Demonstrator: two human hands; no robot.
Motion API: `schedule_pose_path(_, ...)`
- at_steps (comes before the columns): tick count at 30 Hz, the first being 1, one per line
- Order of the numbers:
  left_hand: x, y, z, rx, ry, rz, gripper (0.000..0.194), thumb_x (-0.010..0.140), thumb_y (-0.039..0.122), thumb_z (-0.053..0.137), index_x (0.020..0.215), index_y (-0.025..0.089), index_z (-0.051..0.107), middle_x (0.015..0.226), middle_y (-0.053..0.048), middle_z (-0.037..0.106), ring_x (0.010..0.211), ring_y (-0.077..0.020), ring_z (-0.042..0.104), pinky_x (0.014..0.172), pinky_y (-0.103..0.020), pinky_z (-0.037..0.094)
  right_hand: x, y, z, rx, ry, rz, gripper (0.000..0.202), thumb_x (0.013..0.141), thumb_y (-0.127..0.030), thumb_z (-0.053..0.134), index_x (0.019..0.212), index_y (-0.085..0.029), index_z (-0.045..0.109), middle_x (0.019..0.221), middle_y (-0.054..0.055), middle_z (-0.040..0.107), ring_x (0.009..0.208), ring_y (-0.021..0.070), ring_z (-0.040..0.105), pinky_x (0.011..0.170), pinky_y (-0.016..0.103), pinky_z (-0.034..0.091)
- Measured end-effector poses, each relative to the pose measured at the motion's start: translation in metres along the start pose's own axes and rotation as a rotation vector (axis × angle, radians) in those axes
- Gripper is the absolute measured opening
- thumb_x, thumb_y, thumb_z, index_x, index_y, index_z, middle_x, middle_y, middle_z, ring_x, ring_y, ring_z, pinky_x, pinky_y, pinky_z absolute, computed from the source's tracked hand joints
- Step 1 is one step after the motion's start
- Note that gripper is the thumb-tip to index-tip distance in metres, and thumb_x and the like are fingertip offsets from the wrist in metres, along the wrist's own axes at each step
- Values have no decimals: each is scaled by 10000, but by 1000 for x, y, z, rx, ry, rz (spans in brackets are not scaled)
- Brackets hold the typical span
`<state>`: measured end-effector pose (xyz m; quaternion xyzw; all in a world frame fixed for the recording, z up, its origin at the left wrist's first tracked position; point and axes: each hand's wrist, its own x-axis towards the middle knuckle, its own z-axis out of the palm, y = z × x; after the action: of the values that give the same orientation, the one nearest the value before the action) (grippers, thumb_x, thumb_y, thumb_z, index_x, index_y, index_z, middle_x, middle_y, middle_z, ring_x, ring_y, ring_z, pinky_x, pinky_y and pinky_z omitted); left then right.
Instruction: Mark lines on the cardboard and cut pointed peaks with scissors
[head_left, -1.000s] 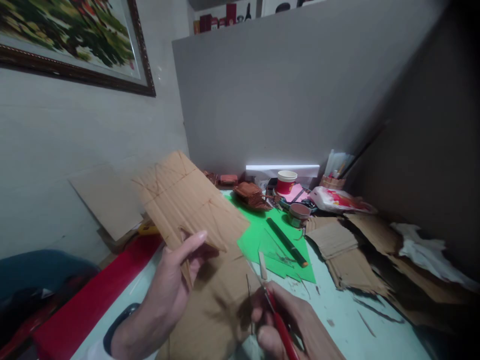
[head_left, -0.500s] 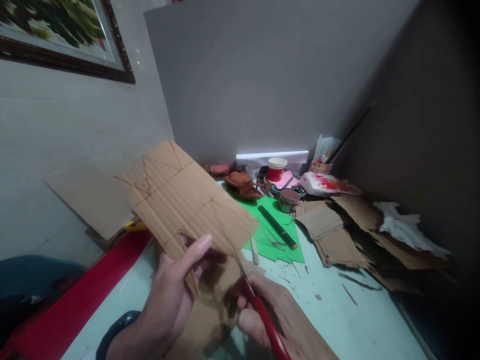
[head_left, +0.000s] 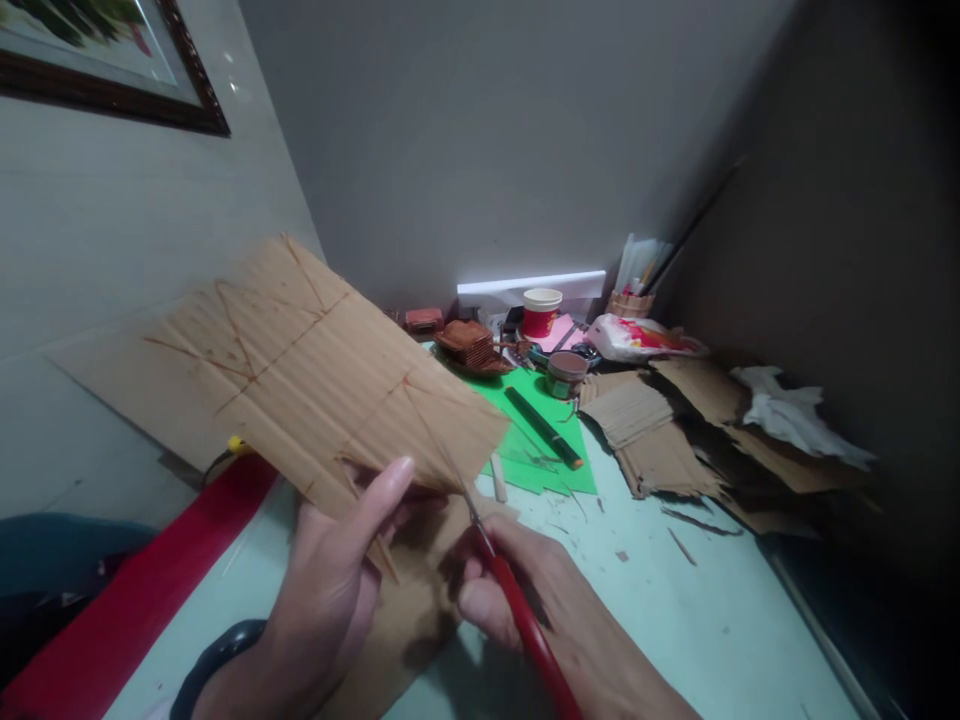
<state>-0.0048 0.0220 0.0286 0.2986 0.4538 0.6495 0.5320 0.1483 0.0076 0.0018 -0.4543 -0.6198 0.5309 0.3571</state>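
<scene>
A corrugated cardboard piece with brown drawn lines is held up, tilted, above the table. My left hand grips its lower edge, thumb on top beside a notch cut in it. In my right hand are red-handled scissors, their blade lying at the cardboard's lower right edge along a drawn line. How far the blades are apart cannot be made out. Beneath both hands lies more brown cardboard, partly in shadow.
A green sheet carries a dark marker. Behind are a paper cup, a small jar and brown stacked pieces. Torn cardboard lies right, scraps around it. Red material runs along the left edge.
The view has shifted slightly, with background objects sitting higher and further left. The cardboard has come a little closer and left; both hands keep their holds.
</scene>
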Motion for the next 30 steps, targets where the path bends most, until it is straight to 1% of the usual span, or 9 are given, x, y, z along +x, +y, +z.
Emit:
schedule_pose_path(1, -1, 0, 0, -4, -3, 8, 429, 815, 129, 761, 1215, 229, 639, 966, 14, 801, 810, -164, 759, 695, -184, 629, 0, -1, 0, -22, -31, 19, 228, 813, -382, 712, 771, -214, 565, 795, 1, 587, 727, 178, 517, 661, 294, 427)
schedule_pose_path(4, -1, -1, 1, -16, -12, 16, 445, 761, 178, 826, 1178, 182, 669, 925, -5, 803, 761, -171, 760, 661, -179, 626, 0, -4, -1, -66, -45, 52, 226, 809, -362, 705, 777, -209, 541, 796, 2, 569, 734, 177, 505, 677, 300, 418)
schedule_pose_path(9, 0, -4, 0, -29, -28, 19, 477, 719, 202, 861, 1167, 205, 697, 927, -2, 803, 823, -191, 771, 694, -194, 635, 0, -8, 0, -85, -12, 102, 268, 791, -354, 666, 701, -222, 451, 747, -9, 503, 697, 165, 460, 603, 289, 358)
schedule_pose_path(12, 0, -5, 0, -31, -10, 16, 425, 704, 210, 876, 1103, 208, 730, 905, 8, 802, 811, -177, 770, 712, -184, 632, 2, -5, 1, -78, -2, 103, 288, 787, -360, 651, 669, -228, 424, 695, -23, 478, 657, 156, 437, 571, 292, 327)
schedule_pose_path(17, 0, -6, -1, -35, 14, -5, 366, 668, 239, 905, 1001, 190, 764, 878, 10, 803, 752, -154, 764, 741, -195, 637, 2, 1, 1, -54, -13, 71, 272, 777, -357, 633, 657, -230, 425, 634, -50, 424, 605, 137, 378, 539, 293, 305)
schedule_pose_path(20, 0, -7, -2, -22, 17, -20, 370, 645, 250, 917, 977, 172, 772, 870, -13, 807, 735, -174, 767, 732, -209, 642, 2, 2, 1, -63, -2, 59, 273, 775, -351, 625, 645, -230, 418, 627, -47, 431, 604, 138, 384, 537, 291, 302)
schedule_pose_path(25, 2, -6, 0, -27, 34, -6, 359, 632, 236, 922, 956, 201, 770, 862, 13, 796, 751, -158, 761, 726, -199, 639, 4, 5, 3, -74, 8, 14, 290, 776, -370, 617, 646, -230, 399, 677, -37, 441, 618, 138, 394, 581, 299, 342)
schedule_pose_path(27, 2, -6, 0, -24, 41, -2, 355, 621, 243, 929, 936, 200, 772, 874, 11, 793, 773, -161, 761, 745, -208, 641, 4, 8, 3, -82, 11, -8, 281, 785, -370, 610, 652, -231, 404, 663, -38, 435, 610, 139, 394, 567, 297, 332)
schedule_pose_path(30, 2, -7, -2, -9, 57, -13, 350, 609, 251, 936, 910, 170, 778, 875, -17, 791, 768, -181, 760, 731, -212, 643, 4, 12, 4, -110, 24, -35, 280, 811, -364, 603, 654, -232, 411, 629, -44, 427, 594, 138, 384, 543, 289, 303)
